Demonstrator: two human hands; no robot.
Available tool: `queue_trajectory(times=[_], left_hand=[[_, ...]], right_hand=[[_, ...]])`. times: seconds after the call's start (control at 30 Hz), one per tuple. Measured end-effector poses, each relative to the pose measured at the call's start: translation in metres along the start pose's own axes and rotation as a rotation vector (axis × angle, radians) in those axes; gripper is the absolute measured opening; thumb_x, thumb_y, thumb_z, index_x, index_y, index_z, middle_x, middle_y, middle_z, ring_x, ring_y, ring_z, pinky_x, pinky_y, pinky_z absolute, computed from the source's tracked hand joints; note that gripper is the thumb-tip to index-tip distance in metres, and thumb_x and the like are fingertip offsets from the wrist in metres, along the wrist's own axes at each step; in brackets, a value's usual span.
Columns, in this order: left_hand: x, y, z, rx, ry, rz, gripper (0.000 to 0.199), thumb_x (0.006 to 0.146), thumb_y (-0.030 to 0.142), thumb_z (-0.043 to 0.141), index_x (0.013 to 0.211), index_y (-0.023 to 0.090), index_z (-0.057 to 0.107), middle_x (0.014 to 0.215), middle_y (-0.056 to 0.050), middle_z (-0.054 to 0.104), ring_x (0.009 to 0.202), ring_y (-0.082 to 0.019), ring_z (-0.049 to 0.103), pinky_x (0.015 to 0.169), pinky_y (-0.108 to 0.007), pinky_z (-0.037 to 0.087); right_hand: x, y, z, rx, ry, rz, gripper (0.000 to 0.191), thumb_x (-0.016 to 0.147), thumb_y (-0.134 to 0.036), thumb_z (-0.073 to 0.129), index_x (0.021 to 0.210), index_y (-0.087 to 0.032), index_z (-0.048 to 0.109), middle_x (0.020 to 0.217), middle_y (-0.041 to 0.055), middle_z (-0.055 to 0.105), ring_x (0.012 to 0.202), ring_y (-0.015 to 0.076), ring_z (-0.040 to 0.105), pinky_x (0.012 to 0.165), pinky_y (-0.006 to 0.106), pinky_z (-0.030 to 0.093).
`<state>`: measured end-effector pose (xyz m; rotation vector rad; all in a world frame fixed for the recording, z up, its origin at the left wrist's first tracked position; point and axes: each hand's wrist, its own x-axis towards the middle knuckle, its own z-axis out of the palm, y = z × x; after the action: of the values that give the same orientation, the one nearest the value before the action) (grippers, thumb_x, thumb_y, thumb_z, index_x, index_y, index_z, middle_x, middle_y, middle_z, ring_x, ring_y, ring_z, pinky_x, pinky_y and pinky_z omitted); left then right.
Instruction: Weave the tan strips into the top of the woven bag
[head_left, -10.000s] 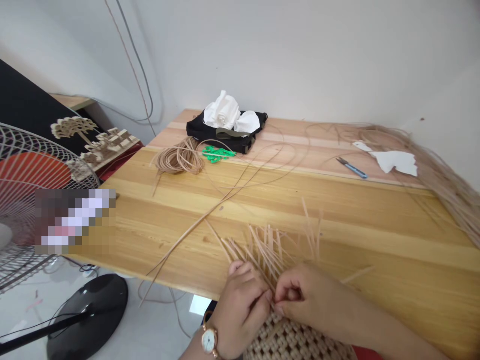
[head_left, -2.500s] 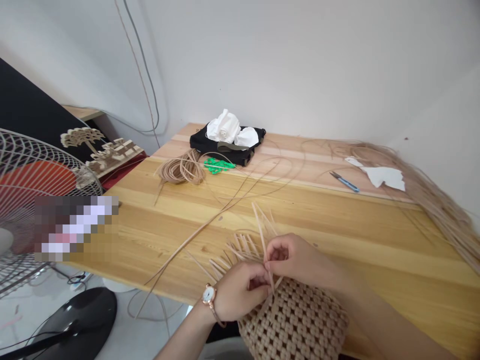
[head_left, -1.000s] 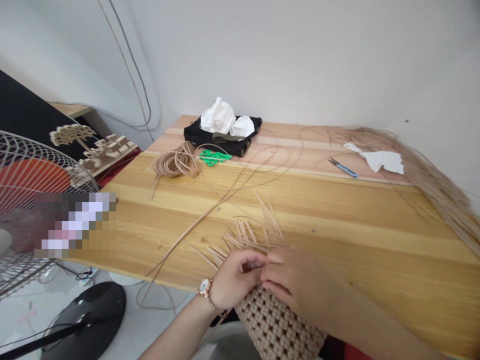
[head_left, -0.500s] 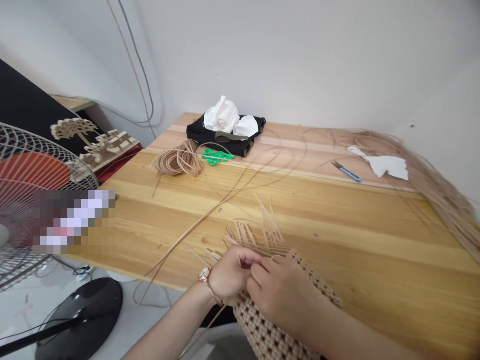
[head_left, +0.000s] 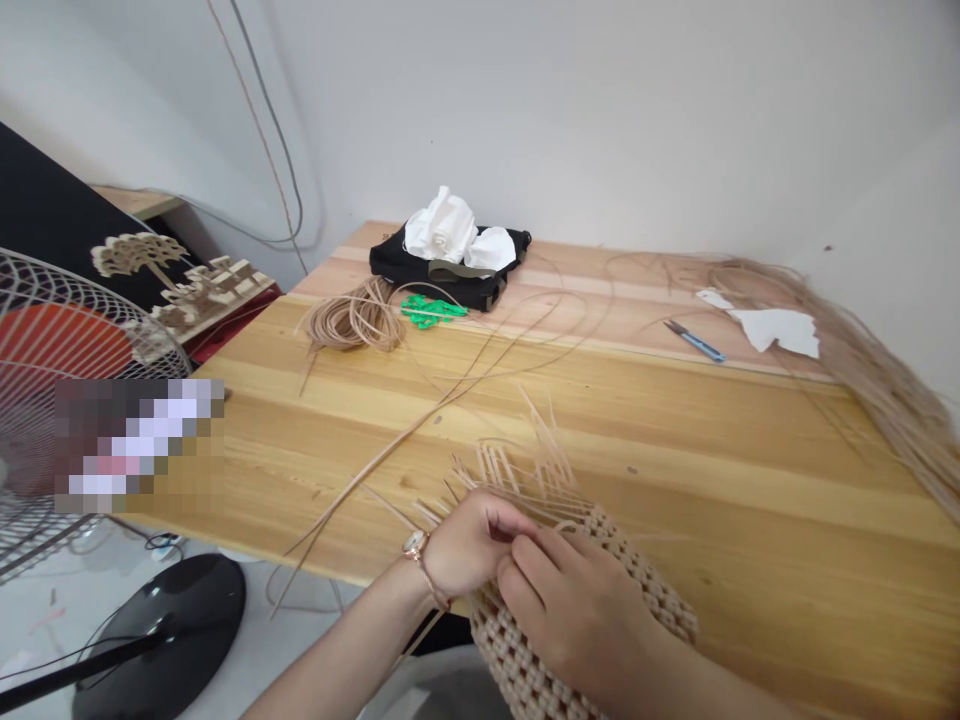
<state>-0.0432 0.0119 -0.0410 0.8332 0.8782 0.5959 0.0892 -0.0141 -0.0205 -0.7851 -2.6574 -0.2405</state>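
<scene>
A beige woven basket piece (head_left: 517, 655) with a knotted, open pattern hangs over the near table edge, tilted away from me. Loose thin strands (head_left: 544, 455) stick out from its far side. My left hand (head_left: 469, 545), with a watch at the wrist, is closed at the left of the weave, thumb and fingers bent over the strands. Close against it, my right hand (head_left: 574, 600) lies across the piece with its fingertips pinched together. Between the two hands the strand ends are hidden by my fingers.
On the wooden table (head_left: 300, 470) lie a strand coil (head_left: 356, 318), green netting (head_left: 431, 311), a black bag (head_left: 465, 285) with white tissue (head_left: 442, 225), and blue thread snips (head_left: 695, 341). White paper (head_left: 780, 330) and a long strand bundle (head_left: 885, 400) are right; a fan (head_left: 67, 340) stands left.
My right hand has shifted slightly right and down, its fingers still at my left fingertips. A curved strand now shows above the right knuckles. The view has moved slightly.
</scene>
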Motion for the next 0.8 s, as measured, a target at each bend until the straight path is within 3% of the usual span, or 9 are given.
queue_trajectory(times=[0.3, 0.57, 0.8], left_hand=[[0.008, -0.005, -0.008, -0.028, 0.018, -0.097, 0.013, 0.051, 0.010, 0.067, 0.063, 0.010, 0.072, 0.062, -0.004, 0.069, 0.055, -0.009, 0.056, 0.055, -0.019, 0.043], [0.010, -0.004, -0.007, 0.037, 0.016, -0.058, 0.013, 0.052, 0.009, 0.064, 0.062, 0.011, 0.072, 0.062, -0.004, 0.069, 0.053, -0.009, 0.056, 0.054, -0.019, 0.043], [0.010, -0.008, -0.006, 0.119, -0.046, 0.050, 0.014, 0.056, 0.011, 0.063, 0.067, 0.011, 0.073, 0.060, -0.003, 0.069, 0.053, -0.010, 0.057, 0.055, -0.020, 0.043]], right_hand=[[-0.002, -0.007, 0.001, -0.068, -0.070, -0.067, 0.019, 0.076, -0.011, 0.038, 0.074, -0.016, 0.055, 0.067, 0.0060, 0.057, 0.053, 0.0198, 0.050, 0.049, 0.032, 0.034], [-0.001, -0.001, 0.001, -0.020, -0.073, -0.105, 0.024, 0.078, -0.009, 0.034, 0.070, -0.016, 0.055, 0.063, 0.0053, 0.055, 0.054, 0.0184, 0.049, 0.050, 0.031, 0.034], [-0.019, 0.014, -0.007, 0.253, -0.094, 0.105, 0.031, 0.088, -0.012, 0.030, 0.076, -0.016, 0.059, 0.073, 0.0048, 0.058, 0.063, 0.0152, 0.052, 0.056, 0.028, 0.040]])
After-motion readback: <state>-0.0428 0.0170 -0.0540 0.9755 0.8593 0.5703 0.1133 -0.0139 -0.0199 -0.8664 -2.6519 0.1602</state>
